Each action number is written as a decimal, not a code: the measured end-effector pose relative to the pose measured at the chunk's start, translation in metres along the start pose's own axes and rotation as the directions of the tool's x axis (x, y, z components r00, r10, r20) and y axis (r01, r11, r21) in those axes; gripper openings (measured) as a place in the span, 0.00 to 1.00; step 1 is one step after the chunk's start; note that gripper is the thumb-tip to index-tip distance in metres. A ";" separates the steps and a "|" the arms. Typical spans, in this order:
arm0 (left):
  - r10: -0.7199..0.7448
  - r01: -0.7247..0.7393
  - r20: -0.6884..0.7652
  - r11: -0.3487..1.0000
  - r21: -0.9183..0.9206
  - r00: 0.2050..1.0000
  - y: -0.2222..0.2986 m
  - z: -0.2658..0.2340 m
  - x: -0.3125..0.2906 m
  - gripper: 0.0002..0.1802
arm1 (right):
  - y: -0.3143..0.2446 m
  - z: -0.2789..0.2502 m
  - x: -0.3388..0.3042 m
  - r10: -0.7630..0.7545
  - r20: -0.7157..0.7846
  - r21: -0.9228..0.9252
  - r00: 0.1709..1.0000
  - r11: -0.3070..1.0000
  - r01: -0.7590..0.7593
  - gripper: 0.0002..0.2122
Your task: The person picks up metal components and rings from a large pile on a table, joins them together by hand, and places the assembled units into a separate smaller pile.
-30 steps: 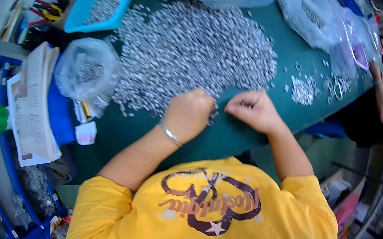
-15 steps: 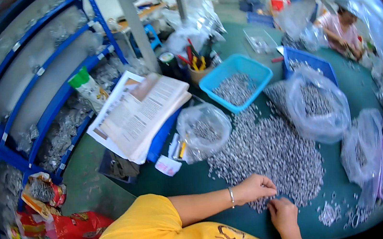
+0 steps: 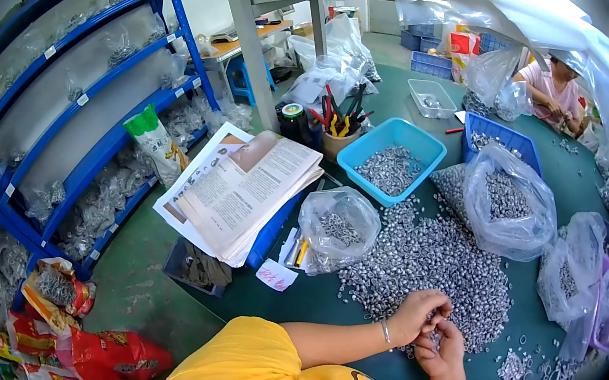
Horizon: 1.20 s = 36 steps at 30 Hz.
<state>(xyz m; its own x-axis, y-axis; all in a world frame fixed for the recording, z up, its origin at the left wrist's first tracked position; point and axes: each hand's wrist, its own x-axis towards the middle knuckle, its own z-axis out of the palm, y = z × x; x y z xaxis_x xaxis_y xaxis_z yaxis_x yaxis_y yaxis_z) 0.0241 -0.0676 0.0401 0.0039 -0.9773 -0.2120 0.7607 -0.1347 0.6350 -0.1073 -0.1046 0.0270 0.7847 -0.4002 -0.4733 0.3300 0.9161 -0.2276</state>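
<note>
A wide heap of small silvery metal pieces (image 3: 444, 256) lies on the green table, and both hands are at its near edge. My left hand (image 3: 416, 317), with a bracelet at the wrist, comes in from the left with its fingers curled and pinched together. Just below it, my right hand (image 3: 444, 350) is turned partly palm up, its fingers closed against the left fingertips. Something small and greyish shows between the fingers, too small to name. To the right of the hands lies a small separate pile of ring-like metal pieces (image 3: 514, 368).
Beyond the heap stand a turquoise basin (image 3: 347, 155) and open plastic bags (image 3: 550, 204) of metal pieces. Newspapers (image 3: 244, 198) and a tool pot (image 3: 338, 143) lie left of them. Blue shelves (image 3: 96, 152) line the left; another person (image 3: 549, 92) sits at far right.
My right hand has come up against the left and turned its palm more upward. The whole view has shifted, with the shelves and table lower and further right.
</note>
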 end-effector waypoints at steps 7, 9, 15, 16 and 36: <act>0.515 -0.663 0.644 -0.180 0.727 0.566 -0.010 0.019 0.003 0.16 | 0.010 0.017 0.020 -0.093 -0.112 0.169 0.989 0.979 0.111 0.10; 0.502 -0.658 0.675 -0.246 0.711 0.541 -0.008 0.017 0.002 0.21 | 0.010 0.016 0.023 -0.061 -0.056 0.224 0.997 0.972 0.072 0.10; 0.565 -0.761 0.684 -0.145 0.632 0.461 -0.008 0.026 -0.001 0.12 | 0.015 0.001 0.020 -0.125 0.142 0.336 0.982 0.939 0.071 0.10; 0.571 -0.781 0.690 -0.129 0.611 0.445 -0.007 0.029 -0.005 0.12 | 0.015 0.003 0.023 -0.154 0.265 0.324 0.952 0.944 0.063 0.10; 0.678 -0.590 0.189 0.427 0.685 0.710 0.016 -0.027 -0.031 0.11 | -0.318 -0.060 -0.078 -0.839 -0.327 -0.512 0.435 0.545 0.665 0.12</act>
<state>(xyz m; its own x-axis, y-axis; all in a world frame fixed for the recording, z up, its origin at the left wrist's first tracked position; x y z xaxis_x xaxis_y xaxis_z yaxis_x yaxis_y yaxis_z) 0.0539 -0.0350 0.0367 0.3963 -0.8162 0.4205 -0.1214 0.4074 0.9051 -0.3053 -0.3661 0.0854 -0.1068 -0.9499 -0.2937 0.4327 0.2215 -0.8739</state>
